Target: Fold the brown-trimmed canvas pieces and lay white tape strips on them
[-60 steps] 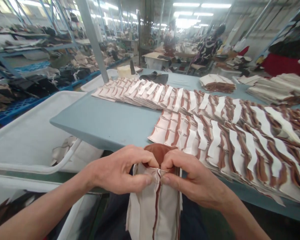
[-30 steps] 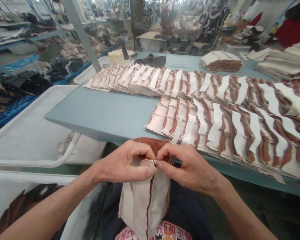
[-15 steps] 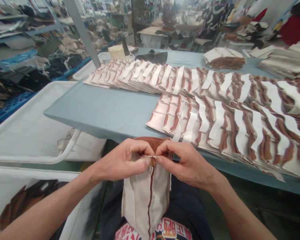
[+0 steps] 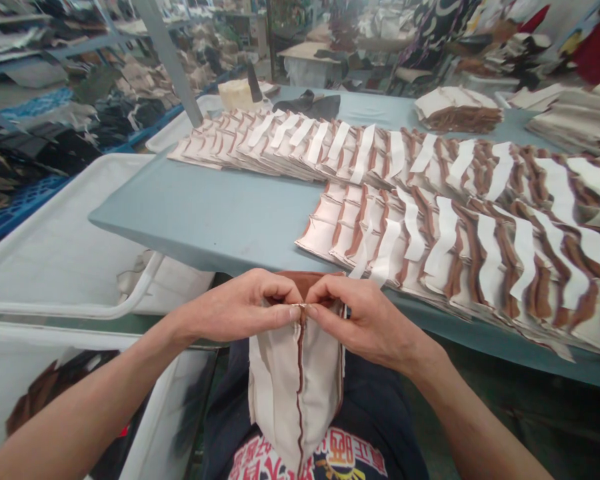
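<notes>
Between my hands hangs a cream fabric piece [image 4: 277, 377] with a brown seam down its middle and a brown inner side showing at the top. My left hand [image 4: 250, 303] pinches its upper edge just left of the seam, thumb in front and fingers behind. Right of the seam, my right hand [image 4: 353, 310] grips the same edge in a like pinch. The two thumb tips nearly meet at the seam top. The piece's lower end hangs in front of a dark printed shirt [image 4: 350, 457].
A blue-grey covered table [image 4: 205, 213] bears two long rows of overlapping cream-and-brown pieces [image 4: 325, 220] with white strips [image 4: 440, 233]. Further stacks [image 4: 457, 110] lie at its far side. White bins [image 4: 55, 227] stand left; a metal post [image 4: 167, 60] rises behind.
Both hands still pinch the top edge, thumb tips now closer together at the seam. The view has shifted slightly, and the piece hangs a little higher in the picture.
</notes>
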Demonstrator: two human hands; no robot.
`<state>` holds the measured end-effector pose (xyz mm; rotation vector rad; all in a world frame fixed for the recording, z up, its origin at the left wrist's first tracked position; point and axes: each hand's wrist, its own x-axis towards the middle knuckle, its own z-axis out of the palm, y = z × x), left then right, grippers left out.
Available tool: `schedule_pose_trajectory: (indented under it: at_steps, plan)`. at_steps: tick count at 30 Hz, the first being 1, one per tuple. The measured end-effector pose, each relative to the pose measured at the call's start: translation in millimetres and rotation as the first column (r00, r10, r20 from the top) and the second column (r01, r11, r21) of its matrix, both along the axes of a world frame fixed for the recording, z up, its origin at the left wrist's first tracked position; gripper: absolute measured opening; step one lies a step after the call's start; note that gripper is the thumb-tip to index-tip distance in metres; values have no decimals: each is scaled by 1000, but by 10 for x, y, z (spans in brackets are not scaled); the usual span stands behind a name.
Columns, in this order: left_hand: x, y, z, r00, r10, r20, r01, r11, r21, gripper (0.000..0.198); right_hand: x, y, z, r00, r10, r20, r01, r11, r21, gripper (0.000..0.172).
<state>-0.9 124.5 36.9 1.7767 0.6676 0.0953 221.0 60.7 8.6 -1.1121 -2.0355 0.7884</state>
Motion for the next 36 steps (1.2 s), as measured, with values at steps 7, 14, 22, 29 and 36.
schedule_pose_trajectory:
  at_steps: [7, 14, 22, 29, 36]
  plan:
    - [-18, -73, 10, 995, 94, 18, -95, 995, 31, 28, -282, -265, -25, 903, -394, -170, 418, 896, 147, 10]
    - [-52, -202, 4, 972, 234, 11, -234, 972, 21, 26, -556, -384, -153, 836, -505, -214, 396, 826, -401, 19]
    - [-44, -248, -3, 938, 346, -6, -346, 938, 16, 28, -670, -364, -152, 811, -524, -260, 372, 805, -462, 9]
    - [-24, -246, -53, 919, 393, 40, -375, 901, -219, 28, -653, -349, -153, 798, -494, -346, 269, 805, -529, 11]
    - [-105, -252, -66, 944, 312, 107, -286, 936, -206, 23, -631, -349, -148, 800, -488, -348, 270, 812, -517, 14]
